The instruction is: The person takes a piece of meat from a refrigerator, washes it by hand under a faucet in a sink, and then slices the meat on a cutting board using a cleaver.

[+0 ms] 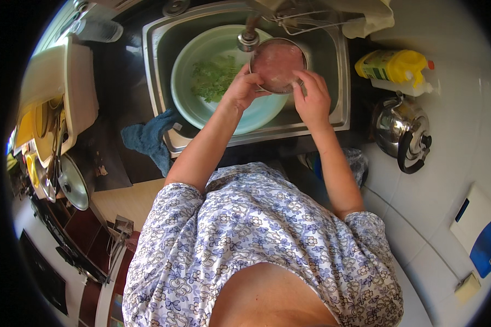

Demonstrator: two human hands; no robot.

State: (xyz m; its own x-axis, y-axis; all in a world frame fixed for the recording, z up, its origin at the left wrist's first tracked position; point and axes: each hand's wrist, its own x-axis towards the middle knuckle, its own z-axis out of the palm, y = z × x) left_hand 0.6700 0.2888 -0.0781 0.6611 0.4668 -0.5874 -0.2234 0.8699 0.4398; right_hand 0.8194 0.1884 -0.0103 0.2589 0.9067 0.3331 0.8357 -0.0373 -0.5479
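Held by its rim in my left hand [245, 83] is a round metal bowl [264, 88], above a plastic basin. Pink contents, which look like raw meat in liquid [278, 63], fill most of it. My right hand [313, 92] is at the bowl's right side, thumb and index fingertips over the rim at the pink contents; whether they grip anything is unclear. The faucet spout [248, 40] is just left of the bowl's upper edge. Leafy green herbs [215, 77] lie in the pale green basin [184, 106], which stands in a stainless steel sink [343, 81].
A blue cloth [147, 137] drapes over the counter's front edge on the left. To the right are a yellow bottle [388, 67] and a metal kettle [401, 126]. A utensil holder [79, 81], pan lid [73, 182] and clear jar [100, 30] stand left. A wire rack [307, 24] is behind.
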